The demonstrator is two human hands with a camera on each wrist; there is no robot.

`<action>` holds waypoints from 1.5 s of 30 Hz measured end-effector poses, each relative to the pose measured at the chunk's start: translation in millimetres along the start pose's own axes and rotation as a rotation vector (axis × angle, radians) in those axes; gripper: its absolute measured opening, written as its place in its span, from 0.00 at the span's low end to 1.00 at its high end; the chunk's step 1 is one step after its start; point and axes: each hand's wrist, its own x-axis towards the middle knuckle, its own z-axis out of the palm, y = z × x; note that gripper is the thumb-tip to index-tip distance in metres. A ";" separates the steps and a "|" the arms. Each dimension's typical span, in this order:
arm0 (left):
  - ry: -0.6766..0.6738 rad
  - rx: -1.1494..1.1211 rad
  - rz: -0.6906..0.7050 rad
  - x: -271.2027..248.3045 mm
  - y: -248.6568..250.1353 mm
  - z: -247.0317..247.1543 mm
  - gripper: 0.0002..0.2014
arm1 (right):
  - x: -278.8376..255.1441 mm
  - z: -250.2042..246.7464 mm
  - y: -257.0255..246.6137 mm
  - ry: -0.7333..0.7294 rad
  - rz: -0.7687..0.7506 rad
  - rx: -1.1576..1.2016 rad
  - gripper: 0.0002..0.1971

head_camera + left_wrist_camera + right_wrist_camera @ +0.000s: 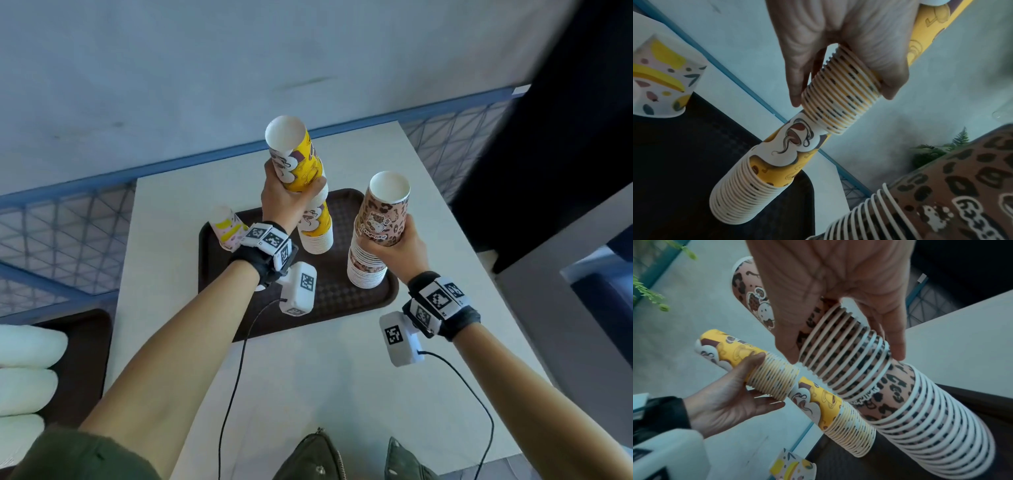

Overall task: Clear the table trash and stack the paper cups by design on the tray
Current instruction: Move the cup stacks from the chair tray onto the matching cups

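My left hand (287, 197) grips an upside-down stack of yellow cartoon cups (298, 157) and holds it over a second yellow stack (317, 229) on the dark brown tray (329, 308). In the left wrist view the held yellow stack (842, 99) sits over the top of the lower yellow stack (760, 175). My right hand (394, 245) grips a leopard-print stack (385, 212) set over another leopard-print stack (364, 270) at the tray's right side. The right wrist view shows the held leopard stack (844, 356) nested on the lower leopard stack (937, 434).
A single pastel cup with yellow shapes (227, 228) stands upside down at the tray's far left corner. The tray lies on a white table (308, 377). A blue rail (342, 132) runs behind the table. White cushions (27, 373) lie at the left.
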 end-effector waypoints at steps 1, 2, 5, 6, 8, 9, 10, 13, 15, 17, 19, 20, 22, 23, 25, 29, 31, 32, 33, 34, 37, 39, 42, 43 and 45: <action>-0.017 0.022 -0.022 0.9 -0.5 2.9 0.39 | 0.5 0.0 1.6 -0.015 0.009 -0.012 0.46; -0.036 0.033 -0.049 0.4 -2.4 4.3 0.41 | 0.3 0.0 3.2 -0.033 0.029 -0.024 0.52; -0.086 0.032 -0.110 -7.7 -13.4 -0.4 0.43 | -6.8 -0.1 12.2 -0.060 0.140 -0.042 0.63; -0.093 0.042 -0.111 -11.7 -18.1 -4.5 0.43 | -11.5 0.5 16.7 -0.056 0.189 -0.041 0.64; -0.095 0.066 -0.105 -21.3 -27.8 -15.1 0.41 | -23.5 4.6 29.8 -0.052 0.310 -0.047 0.61; -0.095 0.078 -0.105 -26.4 -33.7 -21.6 0.39 | -29.9 8.9 38.8 -0.056 0.371 -0.054 0.59; -0.098 0.087 -0.107 -32.1 -39.6 -29.4 0.36 | -36.2 14.5 48.3 -0.071 0.420 -0.059 0.55; -0.108 0.099 -0.123 -53.3 -59.5 -61.0 0.27 | -55.3 40.1 59.8 -0.249 0.526 -0.092 0.42; -0.094 0.115 -0.108 -69.5 -73.8 -88.7 0.21 | -67.3 66.8 46.8 -0.396 0.503 -0.119 0.34; -0.066 0.135 -0.124 -86.1 -86.8 -121.4 0.18 | -77.7 100.4 22.9 -0.515 0.400 -0.127 0.27; 0.006 0.161 -0.150 -102.0 -99.3 -156.4 0.17 | -86.1 137.7 -4.9 -0.599 0.272 -0.129 0.23; 0.054 0.178 -0.164 -109.6 -106.5 -175.9 0.16 | -89.5 158.5 -18.8 -0.628 0.210 -0.136 0.22; 0.150 0.206 -0.186 -124.4 -122.0 -216.3 0.15 | -96.6 201.9 -47.1 -0.669 0.106 -0.154 0.21; 0.194 0.216 -0.195 -131.9 -129.2 -237.3 0.15 | -101.5 223.7 -61.6 -0.698 0.050 -0.169 0.21; 0.283 0.262 -0.215 -147.1 -143.7 -278.2 0.16 | -113.7 265.9 -89.0 -0.757 -0.047 -0.200 0.22; 0.477 0.377 -0.220 -177.0 -169.3 -349.9 0.18 | -147.5 339.2 -134.9 -0.822 -0.208 -0.261 0.21; 0.549 0.447 -0.222 -188.7 -181.5 -377.3 0.20 | -165.4 366.9 -151.2 -0.840 -0.273 -0.272 0.21; 0.571 0.487 -0.235 -194.4 -188.4 -390.5 0.20 | -175.4 380.6 -158.0 -0.851 -0.301 -0.274 0.22; 0.591 0.523 -0.255 -199.3 -194.7 -402.5 0.21 | -185.5 393.4 -163.6 -0.864 -0.324 -0.284 0.23; 0.609 0.549 -0.274 -203.5 -200.2 -412.8 0.22 | -194.5 405.9 -167.5 -0.878 -0.345 -0.291 0.24; 0.654 0.557 -0.332 -213.2 -212.4 -434.9 0.23 | -219.6 442.1 -175.6 -0.928 -0.391 -0.287 0.29; 0.652 0.531 -0.394 -216.5 -221.6 -442.9 0.25 | -233.4 462.7 -180.2 -0.970 -0.412 -0.293 0.32; 0.621 0.475 -0.449 -217.8 -242.4 -449.9 0.31 | -247.1 489.1 -181.7 -1.005 -0.450 -0.348 0.37; 0.607 0.439 -0.452 -217.8 -249.7 -450.9 0.33 | -250.2 496.4 -180.8 -1.006 -0.465 -0.377 0.39; 0.587 0.353 -0.447 -217.3 -262.9 -451.2 0.35 | -253.9 508.2 -177.9 -1.011 -0.475 -0.429 0.42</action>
